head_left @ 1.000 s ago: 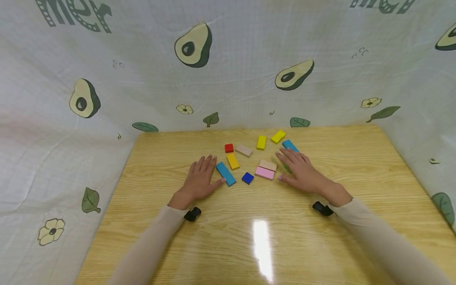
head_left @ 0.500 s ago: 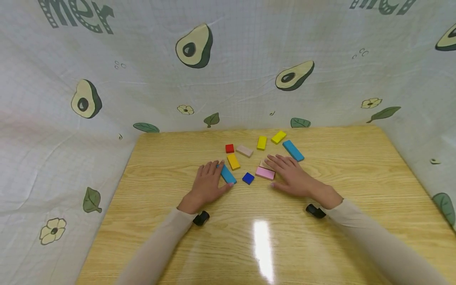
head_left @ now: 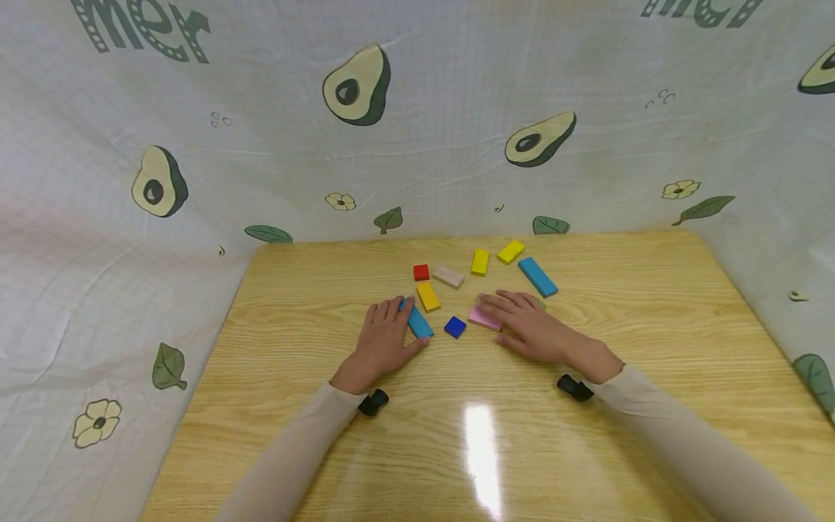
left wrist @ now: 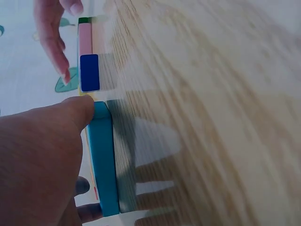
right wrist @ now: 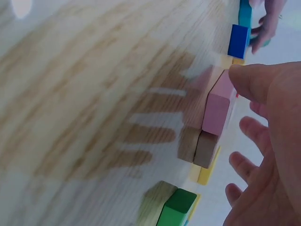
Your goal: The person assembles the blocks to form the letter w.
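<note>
My left hand (head_left: 380,339) spans a long light blue block (head_left: 420,323), its thumb at the near end and fingertips at the far end. In the left wrist view the thumb lies against one end of that blue block (left wrist: 102,155), and fingertips show by the other. My right hand (head_left: 530,328) is spread over a pink block (head_left: 484,317), with the thumb close to one end. Beside the pink block (right wrist: 217,110) is a plain wooden block (right wrist: 206,149), hidden under the fingers in the head view. A green block (right wrist: 178,207) lies near that hand, mostly covered from above.
Between the hands sits a small dark blue block (head_left: 455,327). Farther back lie orange (head_left: 428,296), red (head_left: 421,272) and pale wooden (head_left: 449,276) blocks, two yellow blocks (head_left: 480,262) and another light blue block (head_left: 538,277). A printed cloth (head_left: 443,181) hangs behind the table.
My left hand has moved right onto the light blue block. My right hand has come left and nearer, from the green block to over the wooden and pink blocks.
</note>
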`<action>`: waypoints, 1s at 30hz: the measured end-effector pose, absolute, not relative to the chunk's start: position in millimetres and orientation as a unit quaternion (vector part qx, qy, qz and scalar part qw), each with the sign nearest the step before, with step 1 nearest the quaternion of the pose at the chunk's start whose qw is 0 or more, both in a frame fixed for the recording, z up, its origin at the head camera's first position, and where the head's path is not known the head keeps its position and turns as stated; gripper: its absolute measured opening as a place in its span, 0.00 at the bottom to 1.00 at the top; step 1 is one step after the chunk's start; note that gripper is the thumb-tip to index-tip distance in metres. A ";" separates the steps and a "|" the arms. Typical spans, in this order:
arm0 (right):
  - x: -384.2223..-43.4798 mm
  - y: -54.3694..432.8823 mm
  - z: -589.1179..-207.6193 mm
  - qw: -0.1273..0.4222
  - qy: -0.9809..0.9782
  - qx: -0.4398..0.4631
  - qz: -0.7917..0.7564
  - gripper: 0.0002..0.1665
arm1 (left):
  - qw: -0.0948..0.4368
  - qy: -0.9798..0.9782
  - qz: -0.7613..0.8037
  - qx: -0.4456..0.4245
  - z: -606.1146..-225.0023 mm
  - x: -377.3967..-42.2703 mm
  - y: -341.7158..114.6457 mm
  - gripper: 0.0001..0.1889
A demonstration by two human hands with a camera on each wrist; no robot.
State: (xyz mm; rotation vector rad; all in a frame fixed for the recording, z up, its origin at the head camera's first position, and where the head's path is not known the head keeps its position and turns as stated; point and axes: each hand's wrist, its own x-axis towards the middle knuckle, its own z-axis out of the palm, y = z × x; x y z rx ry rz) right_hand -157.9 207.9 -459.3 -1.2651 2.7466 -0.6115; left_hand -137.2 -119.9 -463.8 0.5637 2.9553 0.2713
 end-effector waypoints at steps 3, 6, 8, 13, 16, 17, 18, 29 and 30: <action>-158.3 207.3 -458.9 0.028 0.885 -0.420 -0.197 0.36 | 0.060 0.977 0.087 0.185 -465.2 -137.3 -118.7 0.46; -159.4 207.0 -458.9 0.028 0.881 -0.430 -0.193 0.35 | 0.060 0.977 0.086 0.185 -466.5 -137.3 -118.5 0.46; -160.0 207.0 -459.0 0.026 0.879 -0.436 -0.189 0.35 | 0.059 0.977 0.087 0.186 -467.1 -137.4 -118.6 0.46; -161.3 207.1 -458.7 0.021 0.875 -0.447 -0.186 0.34 | 0.053 0.977 0.088 0.187 -467.5 -139.3 -118.9 0.45; -162.3 207.0 -458.3 0.016 0.873 -0.452 -0.183 0.33 | 0.048 0.977 0.090 0.187 -467.1 -140.4 -119.2 0.45; -162.7 206.9 -458.2 0.015 0.872 -0.453 -0.183 0.32 | 0.048 0.977 0.089 0.187 -467.0 -140.8 -119.2 0.45; -163.1 206.8 -458.0 0.016 0.872 -0.454 -0.185 0.32 | 0.048 0.977 0.089 0.187 -466.7 -141.2 -119.3 0.45; -167.0 204.1 -456.8 -0.008 0.859 -0.469 -0.205 0.28 | 0.042 0.977 0.093 0.186 -465.1 -142.9 -119.7 0.44; -167.5 203.9 -456.9 -0.010 0.858 -0.469 -0.208 0.28 | 0.042 0.977 0.093 0.186 -464.9 -142.8 -119.8 0.44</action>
